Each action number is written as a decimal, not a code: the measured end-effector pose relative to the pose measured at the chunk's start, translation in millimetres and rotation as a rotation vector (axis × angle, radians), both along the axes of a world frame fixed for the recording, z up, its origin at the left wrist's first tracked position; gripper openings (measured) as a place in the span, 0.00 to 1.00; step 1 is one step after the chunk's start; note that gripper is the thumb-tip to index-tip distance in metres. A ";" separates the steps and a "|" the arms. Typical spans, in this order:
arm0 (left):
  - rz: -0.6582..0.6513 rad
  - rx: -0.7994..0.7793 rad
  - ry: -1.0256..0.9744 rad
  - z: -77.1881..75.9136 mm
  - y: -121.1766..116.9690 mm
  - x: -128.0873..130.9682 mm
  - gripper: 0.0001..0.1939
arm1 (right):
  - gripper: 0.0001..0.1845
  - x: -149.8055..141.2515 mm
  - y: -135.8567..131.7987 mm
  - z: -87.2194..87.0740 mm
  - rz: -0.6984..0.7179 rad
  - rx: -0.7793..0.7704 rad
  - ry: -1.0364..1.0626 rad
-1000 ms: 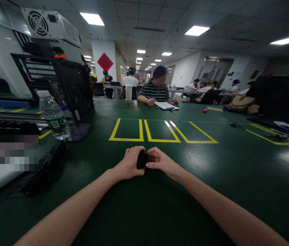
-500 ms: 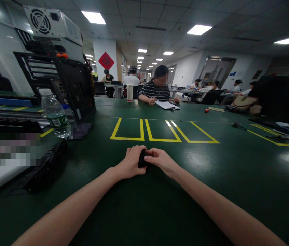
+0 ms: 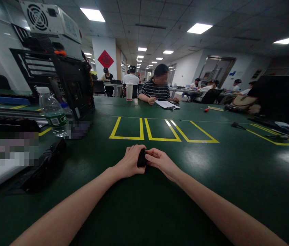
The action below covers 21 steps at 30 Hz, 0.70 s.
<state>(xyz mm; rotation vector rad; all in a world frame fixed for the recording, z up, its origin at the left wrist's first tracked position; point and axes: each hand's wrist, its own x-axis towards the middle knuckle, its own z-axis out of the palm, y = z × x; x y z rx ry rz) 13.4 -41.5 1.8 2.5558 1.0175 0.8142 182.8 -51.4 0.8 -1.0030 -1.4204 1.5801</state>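
Just this side of the yellow tape frames, my left hand (image 3: 129, 162) is wrapped round a small black object (image 3: 141, 159), thumb below and fingers above. Its exact kind cannot be made out, since my fingers cover much of it. My right hand (image 3: 161, 161) pinches at the object's right side, thumb and fingertips pressed close together. What lies between those fingertips is hidden. Both hands are over the green tabletop (image 3: 144, 212).
To the left are a water bottle (image 3: 55, 116), a black computer case (image 3: 76, 85) with a power supply (image 3: 49, 22) on top, and a black pouch-like item (image 3: 43, 167). Opposite, a person in a striped shirt (image 3: 151, 89) sits at a clipboard (image 3: 166, 104), near a white cup (image 3: 129, 92).
My right fingertips have moved slightly left and up against the black object, covering the part that stuck out on its right. My left hand keeps its grip nearly in place.
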 end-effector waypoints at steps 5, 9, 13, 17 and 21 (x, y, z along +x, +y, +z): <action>0.005 0.031 -0.006 -4.3 1.6 1.4 0.29 | 0.16 3.4 -2.1 4.5 0.050 0.048 -0.027; -0.003 -0.013 0.004 3.7 -2.2 -0.9 0.28 | 0.15 4.0 -3.4 7.0 0.051 0.084 -0.054; -0.043 -0.045 0.026 12.8 -6.6 -2.9 0.27 | 0.13 2.6 -4.2 7.1 0.025 0.072 -0.056; -0.020 -0.033 0.013 9.0 -5.0 -1.0 0.28 | 0.14 1.4 -3.1 4.6 0.013 0.076 -0.081; -0.001 -0.006 -0.003 1.2 -1.3 1.0 0.28 | 0.17 1.9 -1.5 3.4 0.002 0.059 -0.104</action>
